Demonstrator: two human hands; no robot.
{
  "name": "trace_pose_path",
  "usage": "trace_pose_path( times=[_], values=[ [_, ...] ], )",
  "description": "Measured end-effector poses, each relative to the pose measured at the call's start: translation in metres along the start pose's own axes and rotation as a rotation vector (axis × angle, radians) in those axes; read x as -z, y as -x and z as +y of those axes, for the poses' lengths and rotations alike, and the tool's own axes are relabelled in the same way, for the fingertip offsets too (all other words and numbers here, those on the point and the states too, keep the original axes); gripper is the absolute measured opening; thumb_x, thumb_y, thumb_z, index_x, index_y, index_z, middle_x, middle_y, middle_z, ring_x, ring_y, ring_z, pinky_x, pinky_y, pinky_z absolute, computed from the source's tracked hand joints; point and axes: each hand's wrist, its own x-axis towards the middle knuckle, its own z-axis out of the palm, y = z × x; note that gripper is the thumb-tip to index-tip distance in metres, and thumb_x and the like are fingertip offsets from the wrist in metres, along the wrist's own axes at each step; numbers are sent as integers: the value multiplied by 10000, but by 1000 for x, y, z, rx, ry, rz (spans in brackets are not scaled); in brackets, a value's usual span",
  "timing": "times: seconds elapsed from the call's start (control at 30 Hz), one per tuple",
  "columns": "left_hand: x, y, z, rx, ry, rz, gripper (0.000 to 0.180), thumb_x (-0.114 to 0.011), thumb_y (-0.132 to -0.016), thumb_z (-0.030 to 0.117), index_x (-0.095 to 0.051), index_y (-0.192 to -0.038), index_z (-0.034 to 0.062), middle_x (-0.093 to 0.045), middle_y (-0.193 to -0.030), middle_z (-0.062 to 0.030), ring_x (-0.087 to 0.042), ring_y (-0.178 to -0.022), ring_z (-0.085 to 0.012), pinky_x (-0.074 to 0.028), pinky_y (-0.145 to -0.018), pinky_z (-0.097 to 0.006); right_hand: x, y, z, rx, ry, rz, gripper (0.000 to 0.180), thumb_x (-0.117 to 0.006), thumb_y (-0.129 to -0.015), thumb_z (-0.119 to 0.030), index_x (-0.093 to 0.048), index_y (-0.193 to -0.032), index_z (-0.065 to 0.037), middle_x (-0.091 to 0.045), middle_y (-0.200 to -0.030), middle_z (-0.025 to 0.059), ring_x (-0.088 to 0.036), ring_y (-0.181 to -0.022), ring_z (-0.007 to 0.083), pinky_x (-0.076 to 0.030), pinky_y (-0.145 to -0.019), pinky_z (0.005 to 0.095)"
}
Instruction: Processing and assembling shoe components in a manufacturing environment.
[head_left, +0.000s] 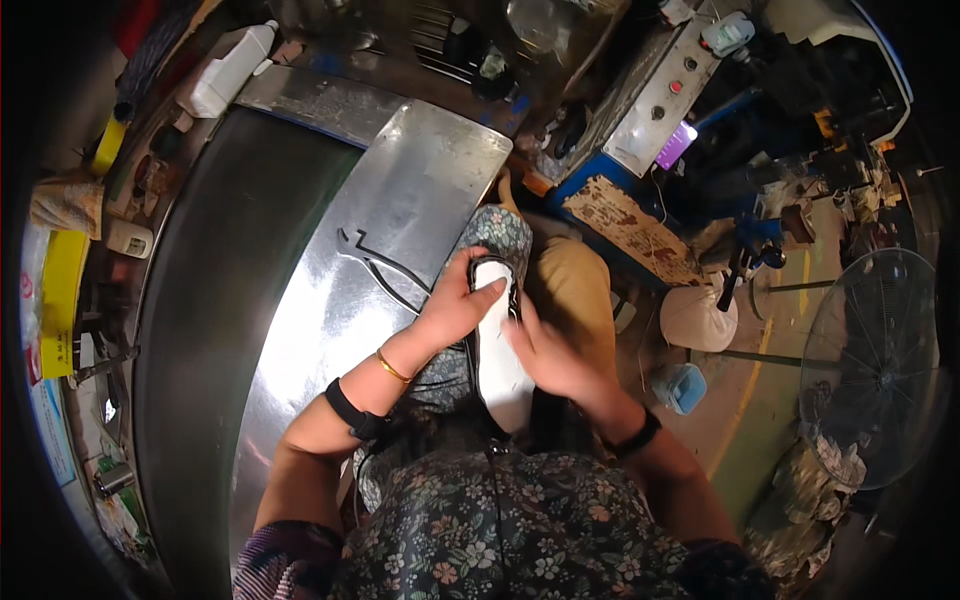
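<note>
A shoe [498, 372] with a white, flat underside and black material round its edge lies bottom up across my lap, its narrow end toward me. My left hand [462, 303] is closed round its far end, with the thumb pressed on the white surface. On the shoe's right side is my right hand [552, 357], its fingers at the black edge. They are smeared by motion and partly hidden, so their grip is unclear. A pair of dark metal pliers [378, 272] lies on the shiny metal tabletop [330, 310] beside my left hand.
Left of the tabletop runs a dark conveyor belt [225, 300]. A white plastic bottle [228, 72] lies beyond it. At the far right stands a machine box with buttons [660, 110]. A white sack [700, 318], a blue plastic container [680, 388] and a large fan [880, 370] are on the right.
</note>
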Motion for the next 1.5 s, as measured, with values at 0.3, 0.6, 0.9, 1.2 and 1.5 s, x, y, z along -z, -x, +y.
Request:
trace_pose_path(
  times=[0.3,0.6,0.9,1.2,1.5],
  values=[
    [-16,51,27,57,-902,392,447,-424,-1071,325,-679,-1002,-34,-701,-920,-293,-700,-895,-425,-552,-806,-488,-29,15,-2,3,-347,-59,858,-495,-1062,-350,0,-1540,164,-234,-1566,405,-284,-1486,450,-257,-1208,425],
    [10,58,71,336,-953,-272,711,-280,-1087,493,-200,-1488,-89,-675,-1029,-352,-645,-1003,-522,-506,-915,-532,-35,8,9,137,-523,74,780,-516,-1066,-335,-93,-1577,75,-363,-1541,317,-399,-1429,358,-321,-1165,393],
    [5,70,4,164,156,-118,749,-342,-1075,559,-303,-1559,-12,-468,-1502,-194,-444,-1386,-304,-356,-1153,-395,4,17,8,120,-830,-195,1003,-781,-902,-127,-87,-1618,-18,-438,-1499,144,-439,-1343,184,-401,-1110,310],
    [16,83,86,-259,-688,-586,855,-737,-914,434,-357,-1546,1,-529,-1448,-213,-507,-1350,-343,-382,-1151,-403,89,43,-23,482,302,-491,832,-827,-764,-278,-448,-1492,-142,-483,-1486,119,-534,-1311,362,-456,-1075,456],
    [-50,62,-20,-201,-518,-825,740,-792,-788,380,-536,-1366,-4,-627,-1267,-219,-592,-1202,-364,-451,-1034,-422,47,90,60,484,193,-75,455,-794,-808,-288,-702,-1193,-64,-651,-1187,105,-619,-1107,306,-518,-914,382]
  ],
)
